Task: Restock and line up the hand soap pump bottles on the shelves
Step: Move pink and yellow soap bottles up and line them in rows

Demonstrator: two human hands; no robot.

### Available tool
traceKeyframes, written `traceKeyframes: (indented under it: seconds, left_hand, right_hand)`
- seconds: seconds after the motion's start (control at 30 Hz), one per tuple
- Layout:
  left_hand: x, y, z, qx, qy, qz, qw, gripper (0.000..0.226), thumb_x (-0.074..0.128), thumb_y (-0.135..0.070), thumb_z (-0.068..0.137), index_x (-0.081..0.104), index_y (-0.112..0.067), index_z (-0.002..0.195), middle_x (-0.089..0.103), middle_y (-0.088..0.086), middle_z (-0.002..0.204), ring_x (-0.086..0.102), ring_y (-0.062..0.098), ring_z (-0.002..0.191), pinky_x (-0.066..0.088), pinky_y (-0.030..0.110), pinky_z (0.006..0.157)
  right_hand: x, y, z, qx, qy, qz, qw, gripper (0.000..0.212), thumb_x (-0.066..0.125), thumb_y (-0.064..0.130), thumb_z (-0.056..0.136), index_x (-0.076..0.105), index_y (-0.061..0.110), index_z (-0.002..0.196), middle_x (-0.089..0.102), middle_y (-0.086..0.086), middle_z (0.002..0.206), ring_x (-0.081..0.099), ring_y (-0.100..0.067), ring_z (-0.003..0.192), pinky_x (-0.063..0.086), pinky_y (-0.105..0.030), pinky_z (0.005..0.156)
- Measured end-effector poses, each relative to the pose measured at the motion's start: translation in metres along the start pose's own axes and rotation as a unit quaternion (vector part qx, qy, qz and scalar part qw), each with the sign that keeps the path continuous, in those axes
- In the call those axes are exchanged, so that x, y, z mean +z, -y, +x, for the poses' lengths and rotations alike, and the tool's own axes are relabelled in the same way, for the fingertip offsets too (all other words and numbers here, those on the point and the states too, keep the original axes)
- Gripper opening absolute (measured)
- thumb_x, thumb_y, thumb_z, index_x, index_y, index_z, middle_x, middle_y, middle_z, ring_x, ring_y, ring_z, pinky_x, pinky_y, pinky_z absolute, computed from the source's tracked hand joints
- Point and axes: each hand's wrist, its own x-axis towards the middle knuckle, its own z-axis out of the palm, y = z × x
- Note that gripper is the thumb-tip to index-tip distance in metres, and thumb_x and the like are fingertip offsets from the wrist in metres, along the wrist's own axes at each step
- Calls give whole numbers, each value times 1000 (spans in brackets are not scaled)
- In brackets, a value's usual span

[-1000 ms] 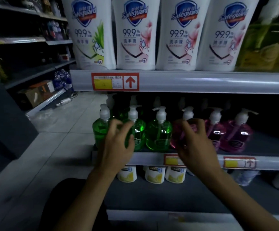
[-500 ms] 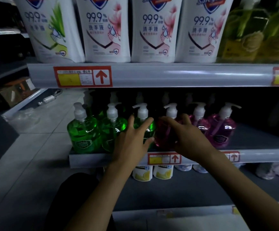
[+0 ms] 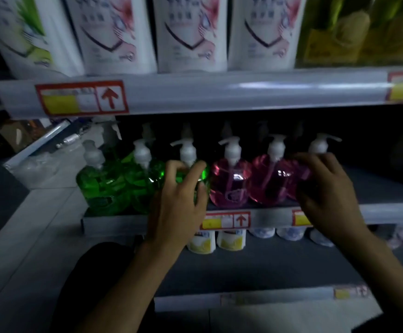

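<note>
Low in the frame, both your forearms reach up from the bottom edge to the middle shelf. Your left hand [image 3: 177, 200], just left of centre, has thumb and fingers curled round the body of the third green bottle [image 3: 187, 153], the last green one before the colour changes. Your right hand [image 3: 328, 191], at centre right, is curled over the shoulder of the rightmost pink bottle [image 3: 317, 148] and appears to grip it, though blur hides the fingertips.

Each bottle stands upright directly beyond its own hand, just behind the shelf rail [image 3: 267, 216] and its red price tag [image 3: 224, 221]. So any straightening will likely be a twist about the vertical axis or a short slide along the rail, not a lift.

Between your hands two more pink bottles [image 3: 230, 181] stand touching, untouched by either hand. Two other green bottles [image 3: 99, 186] sit at far left. The pump spouts disagree: the first pink one points frame-left, the rightmost frame-right, so the right hand probably has the bigger turn to make.

A second row of pumps shows dimly behind. Higher up, white refill pouches [image 3: 191, 32] fill the top shelf.
</note>
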Motion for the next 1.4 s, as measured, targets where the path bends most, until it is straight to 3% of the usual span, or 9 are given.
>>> traceKeyframes:
  seconds: [0.13, 0.3, 0.5, 0.73, 0.87, 0.97, 1.17, 1.27, 1.4]
  left_hand:
    - [24, -22, 4, 38, 90, -13, 995, 47, 56, -26, 93, 44, -33, 138, 39, 8, 134, 60, 22, 78, 56, 38, 63]
    - [50, -36, 10, 3, 145, 59, 988, 60, 58, -43, 91, 28, -47, 143, 17, 14, 156, 64, 34, 94, 56, 42, 78]
    - [55, -43, 17, -17, 128, 105, 986, 55, 61, -47, 88, 36, -42, 137, 28, 16, 151, 66, 38, 88, 57, 43, 71]
    - [51, -38, 15, 12, 132, 91, 987, 54, 61, -42, 89, 39, -40, 138, 29, 14, 148, 64, 31, 90, 52, 33, 68]
    - [52, -53, 5, 31, 58, 26, 998, 46, 67, -22, 87, 49, -27, 129, 39, 17, 133, 60, 24, 81, 57, 31, 63]
    - [59, -75, 9, 94, 78, 1, 992, 40, 61, -20, 89, 46, -28, 126, 42, 12, 124, 53, 13, 59, 53, 26, 44]
    - [89, -90, 15, 56, 181, 69, 980, 61, 54, -35, 94, 22, -45, 145, 9, 18, 157, 57, 17, 59, 50, 27, 52]
    - [95, -91, 21, 48, 185, 73, 979, 68, 54, -39, 94, 12, -49, 146, 6, 19, 158, 59, 19, 61, 46, 24, 51]
    - [101, -96, 22, 25, 179, 63, 982, 64, 54, -39, 94, 17, -46, 145, 10, 20, 156, 65, 27, 69, 54, 32, 62]
  right_hand:
    - [4, -7, 7, 38, 107, -5, 994, 76, 67, -1, 74, 46, 31, 140, 44, -8, 133, 56, -26, 107, 45, -28, 86]
    - [19, -13, 8, 52, 213, -47, 974, 83, 71, 27, 81, 24, 48, 146, 23, -13, 153, 50, -39, 124, 51, -48, 93]
    - [20, -19, 16, 25, 217, -24, 976, 75, 69, 47, 72, 31, 46, 137, 29, -6, 148, 59, -32, 111, 55, -46, 84]
    - [9, -23, 8, 5, 241, -9, 970, 79, 71, 37, 79, 27, 47, 144, 21, -4, 154, 59, -26, 114, 55, -42, 89]
    - [-15, -24, 5, 22, 141, -9, 990, 57, 69, 22, 80, 49, 36, 132, 40, -2, 130, 61, -24, 89, 55, -43, 80]
    - [-34, -36, 1, 57, 99, -51, 992, 51, 70, 32, 79, 50, 36, 125, 39, -5, 121, 58, -24, 76, 57, -44, 75]
    - [-33, -56, -6, 113, 227, -117, 960, 75, 53, 58, 76, 20, 53, 143, 14, -16, 153, 66, -35, 91, 55, -48, 85]
    - [-23, -65, -3, 106, 223, -114, 962, 78, 62, 56, 79, 18, 55, 143, 10, -17, 157, 64, -43, 100, 54, -49, 86]
    - [-11, -66, 2, 95, 186, -119, 971, 78, 70, 50, 79, 25, 52, 141, 21, -16, 150, 63, -43, 98, 56, -44, 79]
